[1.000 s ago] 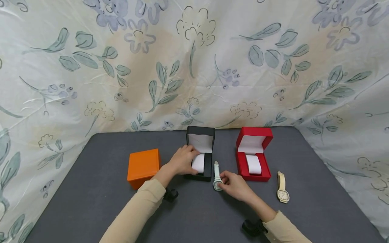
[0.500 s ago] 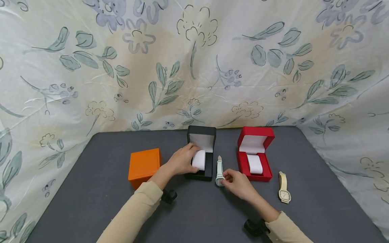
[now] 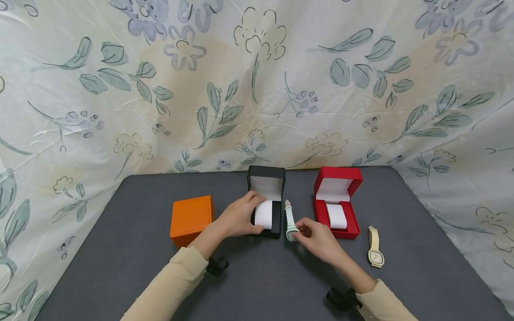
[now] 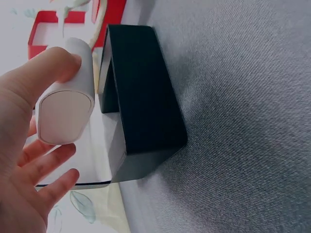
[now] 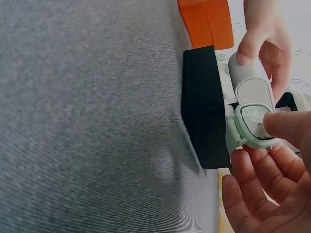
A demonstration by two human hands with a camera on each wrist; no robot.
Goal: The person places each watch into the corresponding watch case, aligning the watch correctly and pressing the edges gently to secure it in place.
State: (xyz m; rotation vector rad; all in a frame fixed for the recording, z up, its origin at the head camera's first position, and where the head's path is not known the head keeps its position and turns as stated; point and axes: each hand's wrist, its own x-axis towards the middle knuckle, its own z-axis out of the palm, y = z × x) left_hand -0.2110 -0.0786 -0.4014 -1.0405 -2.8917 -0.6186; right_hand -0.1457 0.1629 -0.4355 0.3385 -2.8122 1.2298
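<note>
The left hand (image 3: pixel 239 216) pinches a white cushion (image 3: pixel 263 216), the right hand (image 3: pixel 318 239) a watch (image 5: pixel 250 116) (pale green).

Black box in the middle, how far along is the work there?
Done: the black box is open and its white cushion lifted out. In hand: the left hand holds the cushion; the right hand pinches the pale green watch, not yet strapped around it. Remaining, probably: fastening that watch on and seating the cushion. The yellowish watch also lies outside the open red box.
</note>
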